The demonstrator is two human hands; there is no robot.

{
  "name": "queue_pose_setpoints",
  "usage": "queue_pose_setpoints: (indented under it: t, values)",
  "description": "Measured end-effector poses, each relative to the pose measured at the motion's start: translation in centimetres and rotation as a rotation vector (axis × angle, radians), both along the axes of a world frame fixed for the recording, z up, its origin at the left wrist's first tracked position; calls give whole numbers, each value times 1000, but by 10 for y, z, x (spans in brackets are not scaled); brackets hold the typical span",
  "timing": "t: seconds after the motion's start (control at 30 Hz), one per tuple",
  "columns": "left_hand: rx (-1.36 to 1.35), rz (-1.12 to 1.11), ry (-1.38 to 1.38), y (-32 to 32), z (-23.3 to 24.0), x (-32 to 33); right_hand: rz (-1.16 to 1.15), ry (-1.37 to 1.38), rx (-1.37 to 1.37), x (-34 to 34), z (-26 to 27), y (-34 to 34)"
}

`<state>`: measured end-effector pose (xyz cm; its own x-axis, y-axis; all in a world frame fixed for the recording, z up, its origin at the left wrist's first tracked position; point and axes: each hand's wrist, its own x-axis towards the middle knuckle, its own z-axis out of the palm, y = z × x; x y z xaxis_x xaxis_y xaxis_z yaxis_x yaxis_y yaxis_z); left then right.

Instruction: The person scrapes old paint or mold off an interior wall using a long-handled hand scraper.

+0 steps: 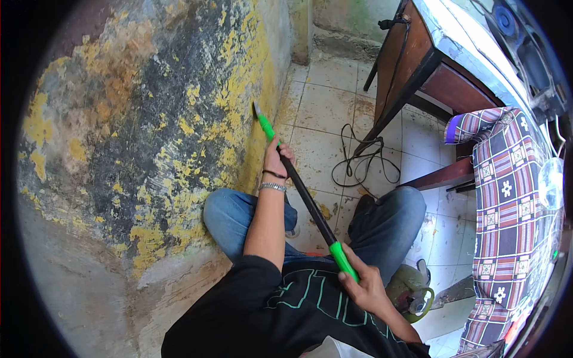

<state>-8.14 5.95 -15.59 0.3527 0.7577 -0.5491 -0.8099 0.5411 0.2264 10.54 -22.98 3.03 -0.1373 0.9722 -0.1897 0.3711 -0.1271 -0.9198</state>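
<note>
A long-handled scraper (309, 194) with a black shaft and green grips slants across the view in both my hands. My left hand (278, 159) wraps the shaft just below the upper green part. Around the lower green grip, near my chest, closes my right hand (365, 282). The scraper's small metal blade (256, 108) is at the wall (179, 134), beside a yellow strip; I cannot tell whether it touches. Flaking yellow paint covers part of that wall, with dark and brown bare patches between.
A wooden desk (405, 62) stands at the right, a loose black cable (358, 174) by its leg. Paint flakes lie on the white floor tiles (324, 109). Patterned cloth (501, 215) hangs along the right side. A green jug-like container (405, 288) sits by my right knee.
</note>
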Motion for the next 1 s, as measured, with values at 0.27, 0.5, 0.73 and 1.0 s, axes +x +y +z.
queue_pose_setpoints:
  t: [0.27,0.5,0.73,1.0]
  values:
    - [1,-11,114,30,1,19,-97,-1,-147,8,-17,27]
    - [369,248,-314,19,22,-15,-18,45,-157,43,25,-33]
    - [313,149,-286,26,8,27,-93,18,13,12,-23,46]
    - [201,77,-186,21,10,66,-96,203,-46,-10,-72,153]
